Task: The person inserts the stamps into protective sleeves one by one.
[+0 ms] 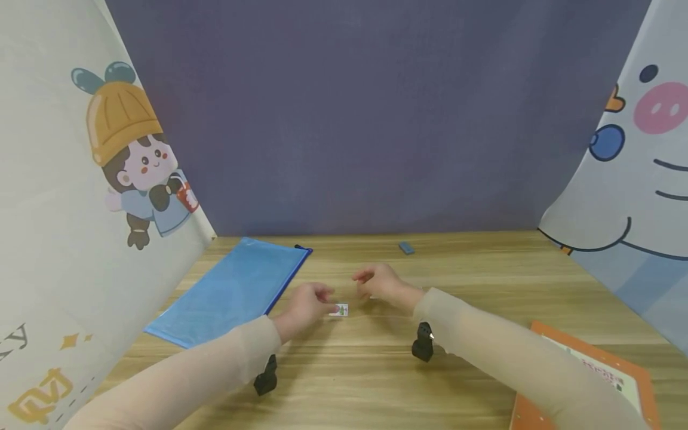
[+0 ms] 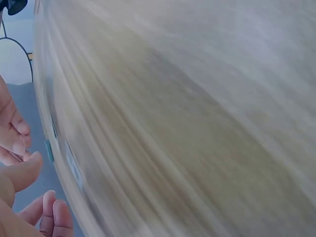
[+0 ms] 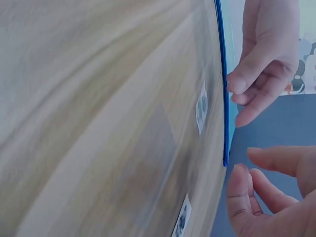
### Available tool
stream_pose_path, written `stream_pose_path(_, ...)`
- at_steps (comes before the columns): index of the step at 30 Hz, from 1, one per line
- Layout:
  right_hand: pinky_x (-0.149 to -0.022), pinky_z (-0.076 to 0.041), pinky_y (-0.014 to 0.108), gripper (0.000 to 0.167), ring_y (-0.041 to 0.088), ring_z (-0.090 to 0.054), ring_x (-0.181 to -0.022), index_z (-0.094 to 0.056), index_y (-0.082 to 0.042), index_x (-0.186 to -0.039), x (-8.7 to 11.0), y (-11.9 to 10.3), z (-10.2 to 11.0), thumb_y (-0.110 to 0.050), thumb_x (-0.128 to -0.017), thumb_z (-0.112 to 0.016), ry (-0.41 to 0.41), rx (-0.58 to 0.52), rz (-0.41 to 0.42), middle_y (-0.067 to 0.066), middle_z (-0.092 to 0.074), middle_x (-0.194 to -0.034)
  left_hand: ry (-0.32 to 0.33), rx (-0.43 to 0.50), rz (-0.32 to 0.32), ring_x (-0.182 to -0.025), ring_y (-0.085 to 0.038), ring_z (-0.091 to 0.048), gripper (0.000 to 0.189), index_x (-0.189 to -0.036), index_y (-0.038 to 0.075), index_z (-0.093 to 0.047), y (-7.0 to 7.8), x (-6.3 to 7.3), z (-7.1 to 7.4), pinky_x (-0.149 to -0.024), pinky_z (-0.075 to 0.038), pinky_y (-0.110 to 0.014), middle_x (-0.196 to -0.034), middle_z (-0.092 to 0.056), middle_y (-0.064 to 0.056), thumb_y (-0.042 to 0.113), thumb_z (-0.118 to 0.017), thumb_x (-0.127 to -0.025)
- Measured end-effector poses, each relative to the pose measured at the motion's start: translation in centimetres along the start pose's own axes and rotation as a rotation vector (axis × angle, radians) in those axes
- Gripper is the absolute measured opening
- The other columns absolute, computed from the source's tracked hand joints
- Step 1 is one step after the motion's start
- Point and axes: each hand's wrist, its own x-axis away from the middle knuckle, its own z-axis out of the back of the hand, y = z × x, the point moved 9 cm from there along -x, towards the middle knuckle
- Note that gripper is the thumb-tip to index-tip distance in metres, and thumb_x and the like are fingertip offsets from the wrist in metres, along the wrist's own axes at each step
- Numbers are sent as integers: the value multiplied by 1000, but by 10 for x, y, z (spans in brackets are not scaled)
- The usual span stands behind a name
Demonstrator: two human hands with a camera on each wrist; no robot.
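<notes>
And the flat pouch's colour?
The pouch is light blue with a darker blue edge; best seen in the head view.

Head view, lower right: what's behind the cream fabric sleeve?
An orange rectangular item with a pale printed panel, on the wood-grain table. The sleeve hides its middle; any print there can't be seen.

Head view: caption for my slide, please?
Left hand and right hand over a wood-grain table, small picture card showing between them, blue zipper pouch at left.
</notes>
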Motion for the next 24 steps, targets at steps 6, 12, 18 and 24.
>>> stream_pose_path(6, -67, -58, 27, 36, 12, -61, -69, -66, 5, -114, -2, 1, 12, 7, -78, -67, 22, 63, 19, 9, -66, -90, 2, 51, 22, -89, -18, -63, 55, -126, 1, -61, 10, -2, -5, -76, -57, -31, -101, -68, -10, 16, -82, -78)
stream_pose_path(12, -80, -58, 31, 34, 14, -64, -80, -66, 4, -115, -3, 7, 24, 3, -81, -71, 57, 105, 24, 12, -69, -95, -31, 64, -8, -87, -18, -65, 55, -124, -2, -61, 21, 2, -18, -77, -57, -31, -94, -69, -8, 15, -83, -76)
stream_pose_path(18, -73, -54, 23, 36, 17, -63, -85, -66, 3, -115, -6, 13, 35, 0, -80, -73, 87, 145, 25, 13, -70, -97, -74, 101, -65, -94, -27, -66, 51, -120, -5, -63, 36, 4, -34, -80, -58, -35, -106, -69, -19, 12, -83, -76)
stream_pose_path(24, -69, -52, 23, 39, 18, -62, -85, -65, 1, -118, -8, 21, 42, -3, -80, -74, 79, 149, 21, 13, -69, -101, -102, 120, -92, -95, -29, -67, 46, -114, -6, -65, 45, 6, -48, -80, -59, -36, -109, -69, -21, 11, -83, -76)
